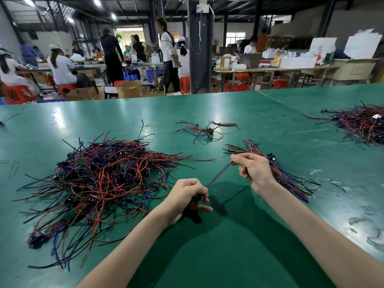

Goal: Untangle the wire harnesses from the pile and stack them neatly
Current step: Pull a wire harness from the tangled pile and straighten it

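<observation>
Big green worktop [259, 113] fills pretty much the whole view. The biggest thing on it is the tangled pile [104, 175] on the left: red, black and blue wires every which way, small black connectors buried in it, loose ends sticking out on all sides. A second pile [361, 123] sits way over at the far right edge, well apart from everything else, same colours and just as messy. Nearer on the right is the sorted stack [291, 181], with harnesses lying roughly parallel and running diagonally from far-left to near-right, partly hidden behind the right wrist. Further back in the middle there's a small loose cluster [204, 130] of a few harnesses, apart from both the pile and the stack.

Both hands are up front, between the tangled pile and the stack. The left hand [185, 194] has its fingers curled round the black connector [196, 197] at one end of a single harness [219, 174]. The right hand [252, 169] pinches the other end between thumb and fingers. So that one harness — blue and red wires together — is stretched straight between the two hands, above the worktop and clear of the pile. Tiny thing: what looks like a rubber band [147, 125] lies on the worktop beyond the pile.
</observation>
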Available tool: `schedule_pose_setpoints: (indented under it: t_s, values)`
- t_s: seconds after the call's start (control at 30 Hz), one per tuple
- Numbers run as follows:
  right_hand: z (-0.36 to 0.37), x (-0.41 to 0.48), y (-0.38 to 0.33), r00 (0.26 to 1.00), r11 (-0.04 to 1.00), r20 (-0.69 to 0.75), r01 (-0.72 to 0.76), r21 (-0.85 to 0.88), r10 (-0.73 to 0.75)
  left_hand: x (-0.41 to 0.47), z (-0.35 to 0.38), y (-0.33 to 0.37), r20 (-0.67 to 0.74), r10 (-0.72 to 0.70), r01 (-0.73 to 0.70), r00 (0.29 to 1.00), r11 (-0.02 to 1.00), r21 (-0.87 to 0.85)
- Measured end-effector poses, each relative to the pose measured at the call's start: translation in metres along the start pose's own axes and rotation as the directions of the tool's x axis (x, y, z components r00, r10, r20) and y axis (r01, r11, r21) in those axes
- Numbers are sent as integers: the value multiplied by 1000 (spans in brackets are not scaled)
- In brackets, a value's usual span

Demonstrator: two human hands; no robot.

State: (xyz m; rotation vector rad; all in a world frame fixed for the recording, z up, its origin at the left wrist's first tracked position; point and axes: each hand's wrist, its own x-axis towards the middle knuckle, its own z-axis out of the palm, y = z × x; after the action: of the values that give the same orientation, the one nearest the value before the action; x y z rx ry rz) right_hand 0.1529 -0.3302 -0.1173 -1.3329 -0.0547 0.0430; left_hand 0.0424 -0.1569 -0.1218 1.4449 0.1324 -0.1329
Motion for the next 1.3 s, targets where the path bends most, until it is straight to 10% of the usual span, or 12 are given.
schedule_pose_setpoints:
  t_s: [0.63,0.93,1.3]
  values:
    - [6,-10,-2,920,943,249,-327,57,304,-2,-4,7,-129,171,-181,977,981,-74]
    - [37,-62,4,699,956,654,-163,-246,288,-7,-4,18,-216,192,-209,957,976,-59]
    - [49,-71,7,799,977,573,-78,-200,181,-8,-8,21,-255,124,-183,959,958,-222]
